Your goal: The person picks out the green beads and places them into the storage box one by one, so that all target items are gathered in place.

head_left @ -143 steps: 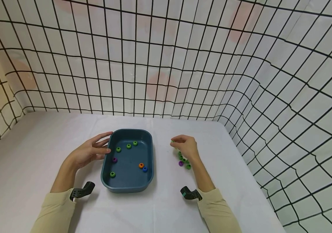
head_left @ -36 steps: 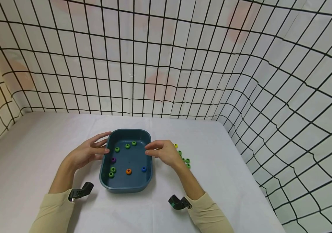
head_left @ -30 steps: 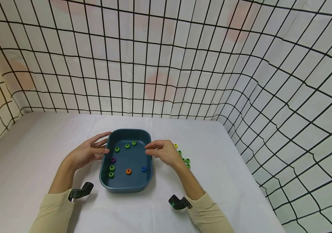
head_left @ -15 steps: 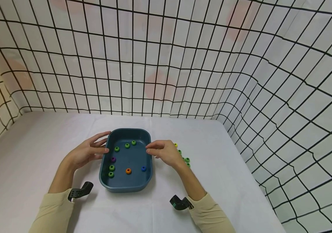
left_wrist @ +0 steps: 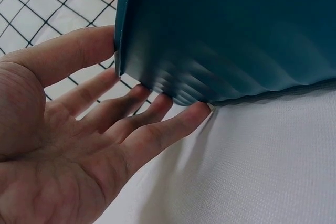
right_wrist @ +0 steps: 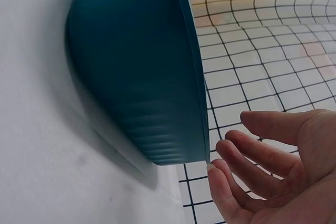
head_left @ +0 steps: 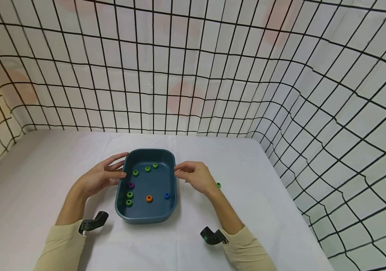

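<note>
A dark blue rectangular tray (head_left: 150, 184) stands on the white cloth. Inside lie several green beads (head_left: 147, 169), a purple bead (head_left: 131, 185), an orange bead (head_left: 149, 198) and a blue bead (head_left: 167, 196). My left hand (head_left: 99, 177) touches the tray's left side; in the left wrist view its fingers (left_wrist: 157, 135) reach the outer wall and the thumb meets the rim. By the right rim is my right hand (head_left: 197, 176), fingers loosely bent. The right wrist view shows nothing between its thumb and fingers (right_wrist: 247, 166).
One green bead (head_left: 218, 185) shows on the cloth beside my right wrist; the hand and forearm hide other loose beads there. A white wall with a black grid (head_left: 186, 101) rises behind the table and along both sides. Each wrist carries a small black camera (head_left: 92, 223).
My right hand came from the loose beads to the tray, then drifted slightly right off its rim. The tray gained a green bead, and the orange bead shifted left. My left hand stayed.
</note>
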Tool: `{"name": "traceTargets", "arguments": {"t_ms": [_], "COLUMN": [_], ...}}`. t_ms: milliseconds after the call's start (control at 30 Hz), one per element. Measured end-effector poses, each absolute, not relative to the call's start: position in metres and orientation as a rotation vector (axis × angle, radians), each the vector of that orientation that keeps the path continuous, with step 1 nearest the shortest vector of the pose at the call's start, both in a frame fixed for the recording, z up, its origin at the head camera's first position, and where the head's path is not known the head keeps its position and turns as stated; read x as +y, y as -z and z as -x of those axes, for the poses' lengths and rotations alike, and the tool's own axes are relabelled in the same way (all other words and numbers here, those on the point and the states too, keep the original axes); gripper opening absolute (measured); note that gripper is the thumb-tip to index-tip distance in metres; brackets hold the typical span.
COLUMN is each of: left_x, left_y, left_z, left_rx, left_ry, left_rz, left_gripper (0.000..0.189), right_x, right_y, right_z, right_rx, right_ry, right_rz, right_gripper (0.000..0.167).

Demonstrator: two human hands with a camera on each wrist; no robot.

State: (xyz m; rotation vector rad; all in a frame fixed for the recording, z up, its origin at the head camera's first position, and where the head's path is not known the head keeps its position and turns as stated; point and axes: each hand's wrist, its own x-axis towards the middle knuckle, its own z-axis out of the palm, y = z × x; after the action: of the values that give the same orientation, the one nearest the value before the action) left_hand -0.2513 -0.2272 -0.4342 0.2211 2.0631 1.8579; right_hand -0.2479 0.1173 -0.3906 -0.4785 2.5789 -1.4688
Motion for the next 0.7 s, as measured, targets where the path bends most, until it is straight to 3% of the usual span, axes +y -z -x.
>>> {"name": "traceTargets", "arguments": {"t_ms": [700], "left_x": [-0.228], "left_y": [0.434], "left_z": [0.252], "left_rx": [2.062], "left_ry": [-1.872], "left_rz": [-0.229], "left_gripper": [0.085], "right_x": [0.148], "right_y": [0.386], "right_z": [0.260], "right_rx": [2.629], "right_ry": [1.516], "right_rz": [0.367], "right_gripper": [0.021]}}
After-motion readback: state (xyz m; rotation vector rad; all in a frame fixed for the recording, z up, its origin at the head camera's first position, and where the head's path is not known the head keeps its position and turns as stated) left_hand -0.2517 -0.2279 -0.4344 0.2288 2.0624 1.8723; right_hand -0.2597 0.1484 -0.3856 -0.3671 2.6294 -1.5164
